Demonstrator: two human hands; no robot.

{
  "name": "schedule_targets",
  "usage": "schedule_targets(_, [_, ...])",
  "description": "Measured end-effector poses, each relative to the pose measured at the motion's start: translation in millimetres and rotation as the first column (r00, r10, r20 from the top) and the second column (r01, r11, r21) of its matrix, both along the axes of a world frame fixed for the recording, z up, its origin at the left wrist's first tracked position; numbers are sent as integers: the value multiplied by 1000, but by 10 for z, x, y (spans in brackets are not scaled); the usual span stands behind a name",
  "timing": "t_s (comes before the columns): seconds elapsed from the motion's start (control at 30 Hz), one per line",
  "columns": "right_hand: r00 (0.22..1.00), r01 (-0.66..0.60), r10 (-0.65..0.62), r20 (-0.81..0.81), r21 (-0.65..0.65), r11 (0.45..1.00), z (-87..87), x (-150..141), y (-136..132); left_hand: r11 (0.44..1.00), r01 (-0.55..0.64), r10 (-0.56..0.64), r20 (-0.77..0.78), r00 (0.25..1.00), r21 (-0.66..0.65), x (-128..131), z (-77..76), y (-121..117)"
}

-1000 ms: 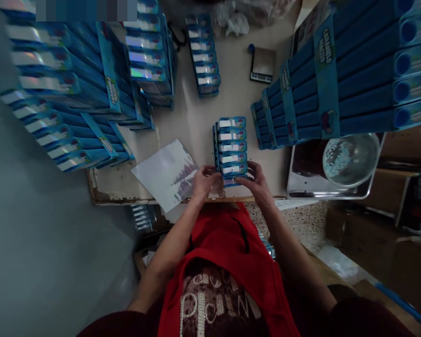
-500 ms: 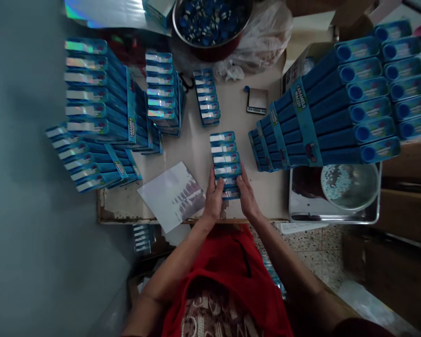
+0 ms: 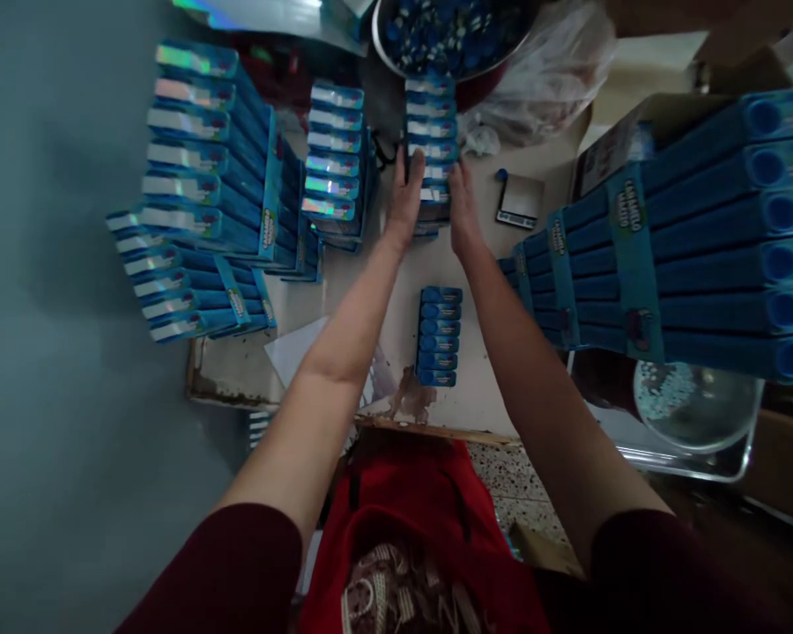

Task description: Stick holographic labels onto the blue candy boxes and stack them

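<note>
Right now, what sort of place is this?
Probably a confectionery packing room: banded stacks of blue rectangular boxes labelled CARAMELO, a shiny round bowl of pale-blue pieces, and a flat grey scale.

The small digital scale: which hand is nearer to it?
Right. The right hand is left of the scale; the left hand is farther left, across the blue boxes between them.

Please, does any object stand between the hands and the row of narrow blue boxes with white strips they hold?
Nothing visible does: the left hand and right hand lie directly against opposite sides of the row of narrow blue boxes.
</note>
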State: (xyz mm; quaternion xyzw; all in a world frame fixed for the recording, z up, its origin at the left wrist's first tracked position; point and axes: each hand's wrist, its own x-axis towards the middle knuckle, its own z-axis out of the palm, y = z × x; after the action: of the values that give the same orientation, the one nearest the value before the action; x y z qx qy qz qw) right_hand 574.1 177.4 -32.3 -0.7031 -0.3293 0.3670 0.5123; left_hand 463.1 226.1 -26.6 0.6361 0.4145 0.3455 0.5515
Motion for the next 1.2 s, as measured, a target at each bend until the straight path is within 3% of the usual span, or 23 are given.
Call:
schedule_targets(0.07, [1000, 21, -20, 16, -59, 998, -52, -26, -202, 939, -328, 325, -47, 944, -102, -202, -43, -449])
schedule_targets(0.1, [1000, 23, -22, 15, -80, 997, -42, -50, -378, 912, -390, 381, -89, 920, -130, -375, -65, -750])
schedule_targets(0.2, [996, 16, -15, 87, -8, 1000, 138, -227, -1156, 902, -404, 370, -209, 905, -151, -1161, -168, -1669])
schedule_targets(0.27, [991, -11, 7, 133, 31, 999, 321, -490, -1757, 916, -400, 348, -434, 831, -31, -1805, -258, -2054])
schedule_targets(0.33, [994, -53, 58, 94, -59, 997, 456, -873, -2263, 922, -382, 334, -641, 691, 69, -2380, -348, -2151])
schedule_targets(0.43, [959, -281, 284, -2, -154, 947, 433, -1517, -2637, 962, -266, 202, -825, 528, 65, -2873, -471, -1920])
schedule_targets(0.53, [878, -458, 474, 70, -167, 873, 187, -1973, -2563, 988, -142, 7, -887, 462, -66, -2947, -564, -1642])
schedule_targets(0.63, [754, -544, 598, 273, -251, 801, -80, -2140, -2295, 993, -10, -98, -854, 511, -120, -2902, -616, -1571])
schedule_targets(0.77, [549, -563, 696, 464, -409, 718, -289, -2160, -2021, 991, -47, -71, -777, 626, -128, -2954, -607, -1677])
schedule_targets(0.93, [378, -595, 691, 616, -410, 691, -402, -2242, -1857, 975, -75, -69, -611, 788, -208, -3035, -497, -1747])
schedule_targets(1.07, [284, -615, 715, 639, -451, 647, -448, -2298, -1785, 955, -139, -18, -521, 853, -262, -3040, -476, -1727])
schedule_targets(1.2, [239, -657, 729, 642, -446, 608, -458, -2294, -1870, 915, -172, 17, -391, 920, -365, -3079, -540, -1732])
